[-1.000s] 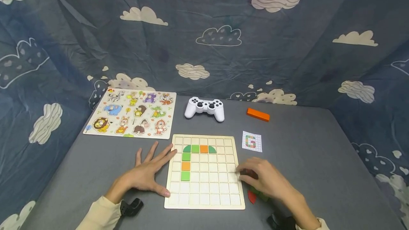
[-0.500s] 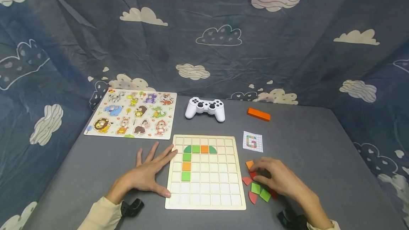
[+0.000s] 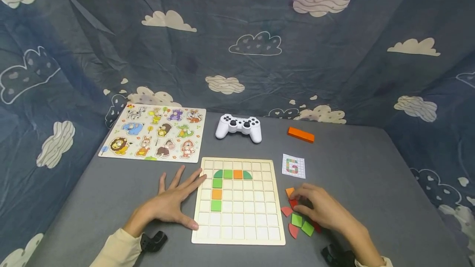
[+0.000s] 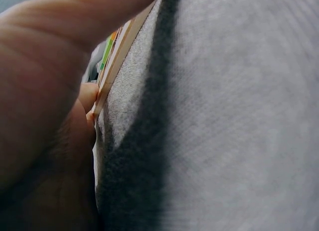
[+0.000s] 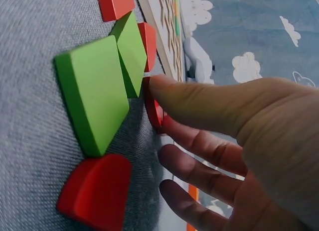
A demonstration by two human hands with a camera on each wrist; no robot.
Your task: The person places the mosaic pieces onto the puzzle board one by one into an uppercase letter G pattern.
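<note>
My left hand (image 3: 170,203) rests with spread fingers along the left edge of a wooden grid board (image 3: 243,219), thumb and fingertips touching it. Green and orange tiles fill some cells, with dark green quarter-round tiles (image 3: 218,174) at the top row's ends. To the board's right, my right hand (image 3: 324,207) pinches a red tile (image 5: 153,109) between thumb and index finger; its full shape is hidden. Around it lie an orange tile (image 3: 290,192), two green square tiles (image 3: 296,220) and red quarter-round tiles (image 3: 293,230), one partly under the hand.
A small printed card (image 3: 293,166) with a coloured G on a grid lies beyond the right hand. Farther back are an orange block (image 3: 301,134), a white game controller (image 3: 238,127) and an animal puzzle board (image 3: 152,132). A cloud-patterned cloth (image 3: 185,59) hangs behind the table.
My right hand has drawn back from the board's right edge, uncovering the loose tiles, and its thumb and index finger have come to a red one. My left hand stays put.
</note>
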